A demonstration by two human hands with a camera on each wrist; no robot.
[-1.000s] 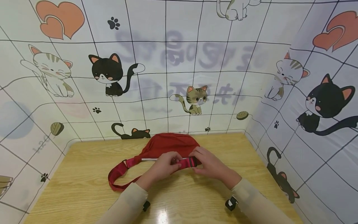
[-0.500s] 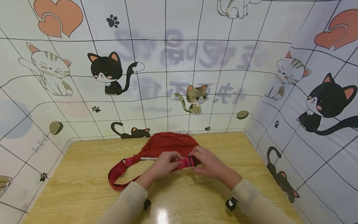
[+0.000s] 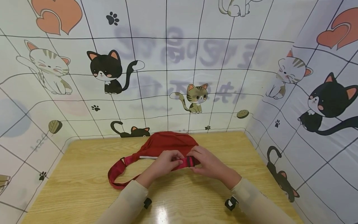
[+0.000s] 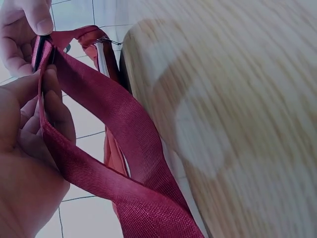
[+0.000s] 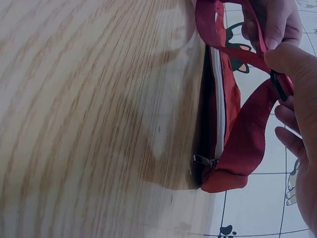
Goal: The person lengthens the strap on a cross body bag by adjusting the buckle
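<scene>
A red waist bag (image 3: 169, 143) lies on the wooden table, its white zip (image 3: 148, 157) facing the person. Its red strap (image 3: 117, 171) loops out to the left and comes back under the left forearm. My left hand (image 3: 165, 163) pinches the strap between thumb and fingers, as the left wrist view also shows. Beside it, my right hand (image 3: 208, 163) grips the strap at a black slider buckle (image 3: 190, 161). In the right wrist view, thumb and fingers hold this buckle (image 5: 278, 85) by its edges. The strap there is raised off the table.
The wooden table (image 3: 84, 174) ends at a cloth wall (image 3: 156, 102) printed with cats and grid lines, which also rises at both sides. A metal zip pull (image 5: 203, 160) hangs at one end of the bag. Black wrist devices (image 3: 231, 203) sit under the sleeves.
Both hands keep their hold on the strap and buckle. The buckle and right hand have shifted very slightly left, and the head view has tilted a little.
</scene>
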